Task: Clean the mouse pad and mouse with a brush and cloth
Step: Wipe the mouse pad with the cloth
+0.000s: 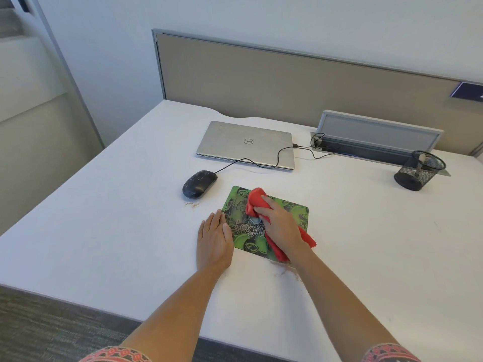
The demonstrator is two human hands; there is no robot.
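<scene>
1. The black wired mouse (199, 184) sits on the white bench (104, 218), just beyond the mouse pad's far-left corner and apart from it; brown crumbs (192, 204) lie just in front of it.
2. The left hand (214, 240) lies flat, fingers straight and together, against the left edge of the green Logitech mouse pad (290, 210), thumb on its border.
3. The right hand (283, 227) presses a bunched red cloth (257, 201) onto the pad's middle, fingers curled over it. Hand and cloth hide the end of the printed lettering.
4. More crumbs (286, 270) lie at the pad's near edge, partly behind the right forearm.
5. Farther back, a closed Dell laptop (245, 145) takes the mouse's cable (261, 163).
6. To the right stand an open cable box (376, 137) and a mesh pen cup (419, 169), whose contents are hard to make out.
</scene>
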